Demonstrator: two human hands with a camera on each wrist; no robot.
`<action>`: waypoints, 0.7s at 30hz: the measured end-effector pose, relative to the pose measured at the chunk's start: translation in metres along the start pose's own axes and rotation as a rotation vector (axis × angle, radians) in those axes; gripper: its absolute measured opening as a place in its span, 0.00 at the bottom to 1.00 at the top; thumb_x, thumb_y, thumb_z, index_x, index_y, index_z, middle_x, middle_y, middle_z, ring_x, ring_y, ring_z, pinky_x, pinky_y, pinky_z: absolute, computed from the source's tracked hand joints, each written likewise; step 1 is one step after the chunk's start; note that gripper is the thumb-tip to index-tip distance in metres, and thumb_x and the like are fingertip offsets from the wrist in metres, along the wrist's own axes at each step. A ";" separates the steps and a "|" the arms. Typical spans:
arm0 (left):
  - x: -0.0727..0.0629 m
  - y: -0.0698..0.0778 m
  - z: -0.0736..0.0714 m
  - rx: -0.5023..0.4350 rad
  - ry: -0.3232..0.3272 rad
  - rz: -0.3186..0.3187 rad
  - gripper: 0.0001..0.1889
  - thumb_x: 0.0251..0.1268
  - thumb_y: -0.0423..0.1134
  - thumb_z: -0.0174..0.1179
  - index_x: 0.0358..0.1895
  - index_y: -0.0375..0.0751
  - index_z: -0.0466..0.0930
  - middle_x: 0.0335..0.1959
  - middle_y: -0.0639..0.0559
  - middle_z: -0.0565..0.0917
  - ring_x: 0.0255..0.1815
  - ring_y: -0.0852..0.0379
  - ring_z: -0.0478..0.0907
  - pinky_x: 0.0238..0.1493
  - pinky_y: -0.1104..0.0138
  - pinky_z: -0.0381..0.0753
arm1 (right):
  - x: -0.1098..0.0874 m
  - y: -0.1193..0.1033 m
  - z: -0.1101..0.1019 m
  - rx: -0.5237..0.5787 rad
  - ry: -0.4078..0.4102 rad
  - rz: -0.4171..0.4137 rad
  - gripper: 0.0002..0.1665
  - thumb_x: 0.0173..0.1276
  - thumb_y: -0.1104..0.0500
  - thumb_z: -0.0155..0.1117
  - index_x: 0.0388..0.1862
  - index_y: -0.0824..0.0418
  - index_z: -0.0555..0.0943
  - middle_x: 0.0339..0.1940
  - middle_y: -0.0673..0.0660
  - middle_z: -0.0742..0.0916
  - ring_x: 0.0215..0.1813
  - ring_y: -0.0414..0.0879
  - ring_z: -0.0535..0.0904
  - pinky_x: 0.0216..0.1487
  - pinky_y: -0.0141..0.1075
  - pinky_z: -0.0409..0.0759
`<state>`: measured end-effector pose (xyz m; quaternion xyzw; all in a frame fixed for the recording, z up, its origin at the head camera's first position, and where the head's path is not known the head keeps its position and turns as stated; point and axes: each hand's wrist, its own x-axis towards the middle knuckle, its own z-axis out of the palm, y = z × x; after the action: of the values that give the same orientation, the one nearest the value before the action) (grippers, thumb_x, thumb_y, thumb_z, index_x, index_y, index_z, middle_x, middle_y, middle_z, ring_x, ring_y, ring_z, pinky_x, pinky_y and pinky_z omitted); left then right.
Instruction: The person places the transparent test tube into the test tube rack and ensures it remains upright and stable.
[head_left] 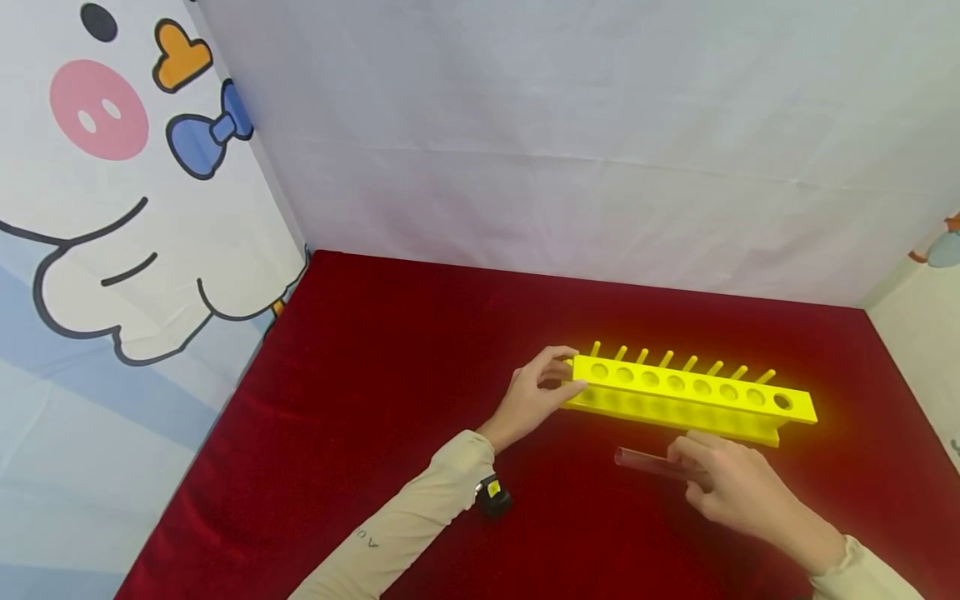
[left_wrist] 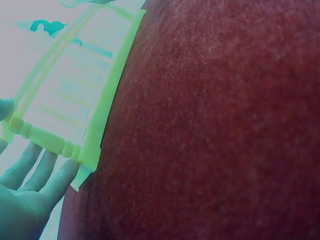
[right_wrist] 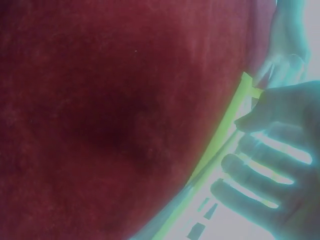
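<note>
A bright yellow test tube rack [head_left: 690,387] stands on the red cloth, with a row of round holes along its top and a line of pegs behind. My left hand [head_left: 534,392] holds the rack's left end, thumb at the front and fingers round the back. In the left wrist view, fingers [left_wrist: 42,170] lie against the rack's end post [left_wrist: 45,137]. Just in front of the rack, my right hand [head_left: 738,483] grips a clear test tube [head_left: 648,462]. The tube lies roughly level, its free end pointing left; my fingers hide the other end.
Red cloth [head_left: 420,333] covers the table. A pale curtain [head_left: 562,167] hangs behind it, and a cartoon-printed sheet [head_left: 150,250] hangs at the left. A small black device [head_left: 493,496] is strapped at the left wrist.
</note>
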<state>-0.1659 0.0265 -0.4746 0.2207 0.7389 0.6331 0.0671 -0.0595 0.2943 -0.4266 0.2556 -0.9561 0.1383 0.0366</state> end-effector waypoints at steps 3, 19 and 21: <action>0.000 0.000 0.000 0.000 0.001 0.002 0.23 0.63 0.44 0.62 0.61 0.50 0.70 0.50 0.54 0.79 0.51 0.57 0.77 0.45 0.67 0.79 | 0.000 -0.001 -0.003 -0.009 0.035 -0.023 0.24 0.37 0.66 0.74 0.34 0.48 0.78 0.30 0.39 0.79 0.26 0.33 0.67 0.23 0.28 0.70; 0.001 -0.006 0.000 0.003 0.001 0.007 0.24 0.63 0.46 0.62 0.61 0.54 0.70 0.50 0.57 0.79 0.50 0.59 0.77 0.46 0.66 0.78 | -0.004 -0.007 -0.021 0.026 0.136 -0.027 0.26 0.37 0.69 0.75 0.35 0.47 0.79 0.30 0.38 0.80 0.26 0.34 0.71 0.25 0.29 0.74; 0.001 -0.006 0.000 0.003 0.000 0.004 0.24 0.62 0.47 0.62 0.62 0.52 0.69 0.50 0.57 0.79 0.50 0.60 0.77 0.46 0.65 0.79 | -0.004 -0.007 -0.023 0.037 0.143 -0.027 0.27 0.37 0.69 0.75 0.35 0.47 0.79 0.30 0.38 0.80 0.27 0.35 0.72 0.25 0.30 0.75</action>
<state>-0.1684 0.0267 -0.4804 0.2221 0.7395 0.6321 0.0654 -0.0527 0.2970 -0.4034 0.2585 -0.9448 0.1735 0.1019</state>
